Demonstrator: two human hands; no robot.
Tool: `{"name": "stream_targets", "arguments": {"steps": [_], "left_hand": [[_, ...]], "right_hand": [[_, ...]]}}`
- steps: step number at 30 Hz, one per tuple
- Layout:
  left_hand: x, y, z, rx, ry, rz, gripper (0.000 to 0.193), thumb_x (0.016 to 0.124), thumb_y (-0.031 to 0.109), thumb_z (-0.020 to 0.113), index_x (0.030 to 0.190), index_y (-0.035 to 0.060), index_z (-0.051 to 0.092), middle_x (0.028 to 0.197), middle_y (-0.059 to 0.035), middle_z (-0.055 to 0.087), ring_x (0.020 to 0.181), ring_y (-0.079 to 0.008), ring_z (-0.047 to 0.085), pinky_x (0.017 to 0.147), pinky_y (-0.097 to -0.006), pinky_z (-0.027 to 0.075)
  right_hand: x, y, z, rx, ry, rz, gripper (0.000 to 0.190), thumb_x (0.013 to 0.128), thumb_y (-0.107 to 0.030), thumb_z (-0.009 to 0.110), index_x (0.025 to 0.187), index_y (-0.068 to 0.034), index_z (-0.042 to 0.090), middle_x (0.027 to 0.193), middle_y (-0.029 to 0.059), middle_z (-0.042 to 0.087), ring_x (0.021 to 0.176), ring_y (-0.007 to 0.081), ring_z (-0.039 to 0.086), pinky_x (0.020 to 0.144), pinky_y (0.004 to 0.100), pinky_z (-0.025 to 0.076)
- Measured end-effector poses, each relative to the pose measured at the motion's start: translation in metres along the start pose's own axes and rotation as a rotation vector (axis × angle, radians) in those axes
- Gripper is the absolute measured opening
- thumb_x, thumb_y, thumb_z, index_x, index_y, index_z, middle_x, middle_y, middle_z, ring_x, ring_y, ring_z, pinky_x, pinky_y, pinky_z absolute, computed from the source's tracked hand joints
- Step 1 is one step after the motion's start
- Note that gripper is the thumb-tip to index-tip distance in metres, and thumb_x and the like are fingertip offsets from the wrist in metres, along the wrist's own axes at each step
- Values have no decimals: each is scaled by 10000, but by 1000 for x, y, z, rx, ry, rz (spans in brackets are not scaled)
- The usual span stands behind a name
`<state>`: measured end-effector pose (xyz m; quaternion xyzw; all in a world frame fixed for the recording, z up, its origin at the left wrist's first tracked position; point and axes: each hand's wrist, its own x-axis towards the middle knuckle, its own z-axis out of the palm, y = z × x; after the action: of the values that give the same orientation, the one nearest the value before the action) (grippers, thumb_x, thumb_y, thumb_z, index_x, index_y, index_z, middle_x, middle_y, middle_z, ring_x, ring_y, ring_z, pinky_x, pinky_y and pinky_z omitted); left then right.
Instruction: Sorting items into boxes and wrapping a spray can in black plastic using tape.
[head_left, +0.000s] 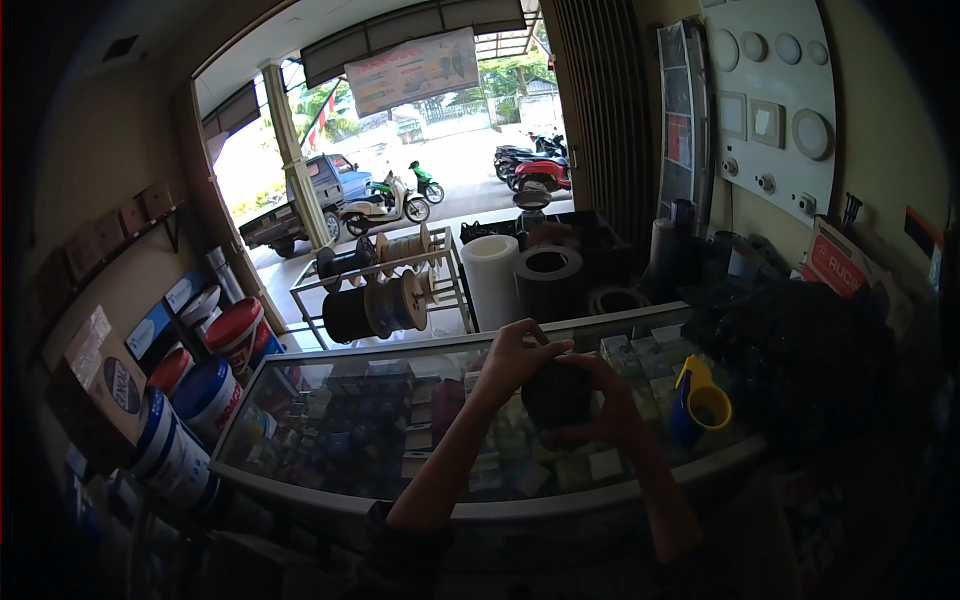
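A dark, rounded object (556, 397) is held up over the glass-topped display counter (352, 491); the shade hides what kind of thing it is. My left hand (519, 358) is at its upper left, with the thumb and fingers bent at its top edge. My right hand (611, 405) wraps round its right side, the fingers at the top and the thumb low near its bottom. On the counter to the right stands a blue and yellow plastic cup (697, 409) with a yellow handle.
A large heap of black plastic (795, 360) covers the counter's right end. Beyond the counter stand a rack of cable spools (394, 300), a white roll (491, 281) and a black roll (548, 277). Paint buckets (206, 394) and a cardboard box (105, 382) are at the left.
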<state>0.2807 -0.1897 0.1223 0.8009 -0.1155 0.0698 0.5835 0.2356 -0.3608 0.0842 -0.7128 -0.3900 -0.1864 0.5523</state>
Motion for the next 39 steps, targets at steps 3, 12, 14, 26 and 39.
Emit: {"name": "stream_targets", "arguments": {"steps": [3,12,14,26,39], "left_hand": [[8,-5,1,58,-30,-9,357,705,283,770,762,-1,561,650,-96,606,579,-109,582,514,-223,471],[0,-21,9,-281,237,-3,345,857,317,594,842,-27,580,698,-84,591,654,-134,564,616,-271,459],[-18,-25,18,-167,521,188,285,900,255,531,923,-26,567,784,-107,599,698,-163,563,657,-285,455],[-57,14,36,207,185,75,513,929,312,420,1250,-88,420,1161,-280,525,1103,-348,518,918,-424,402],[-19,14,42,327,212,150,649,712,445,706,1205,54,548,1144,-148,540,1086,-274,526,949,-399,382]], "right_hand": [[-1,6,2,14,40,5,799,504,-244,865,1196,-113,488,1099,75,520,1043,208,536,860,332,458],[10,15,11,138,139,80,758,522,-190,855,1179,-84,493,1133,78,541,1057,188,542,898,336,457],[11,18,8,114,165,120,748,528,-183,852,1177,-82,494,1133,79,546,1053,189,548,903,340,456],[-3,3,78,-323,902,195,718,598,-226,792,1212,-34,474,1050,141,532,972,286,555,810,378,454],[-23,-2,113,-539,670,145,809,708,-328,700,1322,52,333,1320,270,332,1168,402,383,950,457,326]]}}
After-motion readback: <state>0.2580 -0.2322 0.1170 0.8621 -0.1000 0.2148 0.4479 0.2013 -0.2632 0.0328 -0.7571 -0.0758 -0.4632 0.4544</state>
